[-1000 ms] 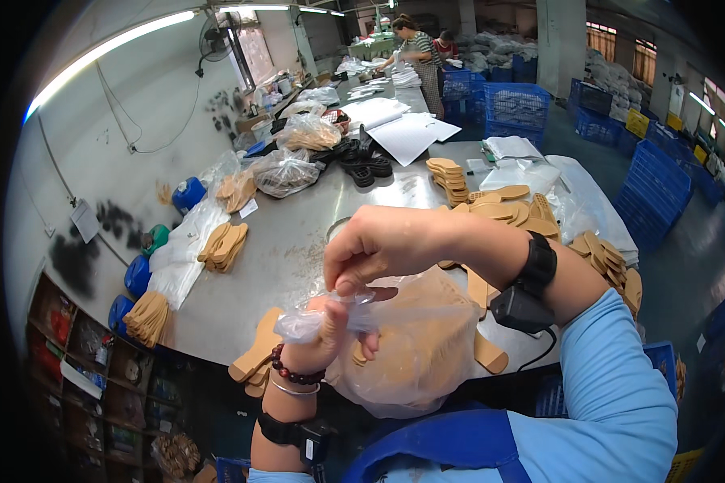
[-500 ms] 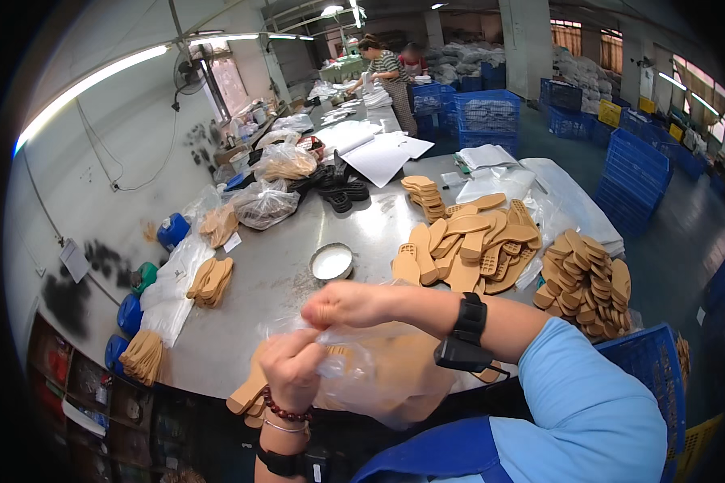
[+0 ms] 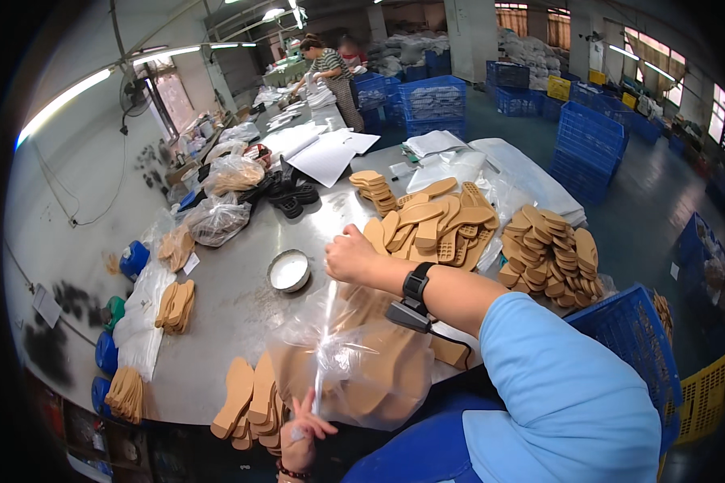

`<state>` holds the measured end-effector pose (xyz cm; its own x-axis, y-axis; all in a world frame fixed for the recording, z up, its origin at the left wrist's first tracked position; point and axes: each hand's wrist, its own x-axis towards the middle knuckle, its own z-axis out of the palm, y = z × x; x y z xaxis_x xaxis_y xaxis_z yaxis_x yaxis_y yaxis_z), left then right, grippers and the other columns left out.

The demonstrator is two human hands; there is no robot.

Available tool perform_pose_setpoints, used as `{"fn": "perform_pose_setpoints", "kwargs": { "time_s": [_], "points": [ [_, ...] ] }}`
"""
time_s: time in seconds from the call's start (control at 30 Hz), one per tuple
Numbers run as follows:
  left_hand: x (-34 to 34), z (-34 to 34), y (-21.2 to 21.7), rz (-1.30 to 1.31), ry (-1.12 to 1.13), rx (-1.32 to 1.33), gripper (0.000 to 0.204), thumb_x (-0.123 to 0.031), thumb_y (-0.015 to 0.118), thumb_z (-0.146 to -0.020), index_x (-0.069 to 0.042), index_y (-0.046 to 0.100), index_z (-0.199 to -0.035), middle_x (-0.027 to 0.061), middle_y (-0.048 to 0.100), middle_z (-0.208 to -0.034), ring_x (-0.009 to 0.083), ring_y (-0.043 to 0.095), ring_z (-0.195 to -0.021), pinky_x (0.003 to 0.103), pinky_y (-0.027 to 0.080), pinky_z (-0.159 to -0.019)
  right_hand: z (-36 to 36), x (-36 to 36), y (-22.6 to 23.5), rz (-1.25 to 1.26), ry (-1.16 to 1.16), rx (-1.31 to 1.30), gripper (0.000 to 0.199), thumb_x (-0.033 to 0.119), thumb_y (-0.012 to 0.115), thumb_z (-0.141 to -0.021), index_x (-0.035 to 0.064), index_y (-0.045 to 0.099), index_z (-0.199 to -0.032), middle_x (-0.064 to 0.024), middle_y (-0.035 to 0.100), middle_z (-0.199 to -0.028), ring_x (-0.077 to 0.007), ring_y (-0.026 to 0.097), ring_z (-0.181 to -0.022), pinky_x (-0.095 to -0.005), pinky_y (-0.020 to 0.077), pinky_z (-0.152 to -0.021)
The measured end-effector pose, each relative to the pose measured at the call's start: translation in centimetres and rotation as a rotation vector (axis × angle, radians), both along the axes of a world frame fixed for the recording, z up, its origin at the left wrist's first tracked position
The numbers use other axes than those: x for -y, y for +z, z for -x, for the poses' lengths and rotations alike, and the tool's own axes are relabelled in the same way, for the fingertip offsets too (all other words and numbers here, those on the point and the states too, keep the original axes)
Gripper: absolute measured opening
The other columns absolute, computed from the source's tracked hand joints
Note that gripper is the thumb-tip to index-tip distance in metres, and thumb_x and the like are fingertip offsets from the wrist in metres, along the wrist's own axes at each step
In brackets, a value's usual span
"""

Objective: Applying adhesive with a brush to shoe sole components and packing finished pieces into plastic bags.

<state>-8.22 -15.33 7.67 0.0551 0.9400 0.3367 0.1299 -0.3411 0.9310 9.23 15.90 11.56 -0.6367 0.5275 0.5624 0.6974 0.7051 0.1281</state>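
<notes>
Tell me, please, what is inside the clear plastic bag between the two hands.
Tan shoe soles show hazily inside the clear plastic bag. Bunched plastic and glare cover part of them, and anything beneath the upper soles is hidden.

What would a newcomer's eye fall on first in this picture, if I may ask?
Most likely the clear plastic bag at the near edge of the table, a straight strand of it running from the right hand down toward the left hand. Next come the heaps of tan soles beyond it to the right, and the round bowl of white material, farther back and slightly left.
</notes>
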Motion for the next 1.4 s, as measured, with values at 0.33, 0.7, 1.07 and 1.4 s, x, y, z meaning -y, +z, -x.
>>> {"fn": "perform_pose_setpoints", "kwargs": {
  "time_s": [0.33,0.7,1.07,1.4],
  "points": [
    [-5.9,2.8,7.3,-0.559,0.875,-0.836,0.065,-0.054,0.033,-0.101,0.002,0.059,-0.119,0.0156,0.061,-0.112,0.0267,0.053,-0.116,0.043,0.033,-0.107,2.2,11.1,5.6,1.641,1.052,-0.005,0.061,0.021,0.064,-0.089,0.0023,0.035,-0.140,-0.0074,0.062,-0.067,-0.0110,0.052,-0.048,-0.0259,0.0414,-0.043],
    [-11.2,-2.9,1.1,-0.083,0.048,0.326,0.036,-0.023,0.052,-0.098,-0.003,0.054,-0.128,0.0121,0.063,-0.112,0.0185,0.056,-0.112,0.031,0.050,-0.085,1.1,18.3,4.5,1.862,0.593,-1.712,0.015,0.017,0.060,-0.096,0.0023,0.057,-0.094,-0.0105,0.065,-0.089,-0.0177,0.066,-0.073,-0.0299,0.0535,-0.075],
    [-9.3,0.3,7.6,-0.174,-0.113,-0.845,0.070,0.006,0.058,-0.079,-0.005,0.038,-0.144,0.0059,0.062,-0.101,0.0175,0.059,-0.085,0.032,0.050,-0.079,-1.5,12.6,-2.3,0.513,0.779,-0.694,0.033,0.020,0.065,-0.089,0.0071,0.058,-0.118,-0.0122,0.060,-0.113,-0.0292,0.055,-0.112,-0.0445,0.0399,-0.095],
    [-11.5,-0.8,16.2,-0.847,0.228,-1.343,0.052,0.002,0.070,-0.068,-0.001,0.056,-0.117,0.0120,0.062,-0.083,0.0302,0.058,-0.073,0.040,0.045,-0.070,0.2,10.6,2.6,0.489,0.481,-0.593,0.013,0.017,0.068,-0.067,0.0095,0.059,-0.072,-0.0100,0.063,-0.069,-0.0316,0.064,-0.079,-0.0435,0.0452,-0.074]
  ]
}}
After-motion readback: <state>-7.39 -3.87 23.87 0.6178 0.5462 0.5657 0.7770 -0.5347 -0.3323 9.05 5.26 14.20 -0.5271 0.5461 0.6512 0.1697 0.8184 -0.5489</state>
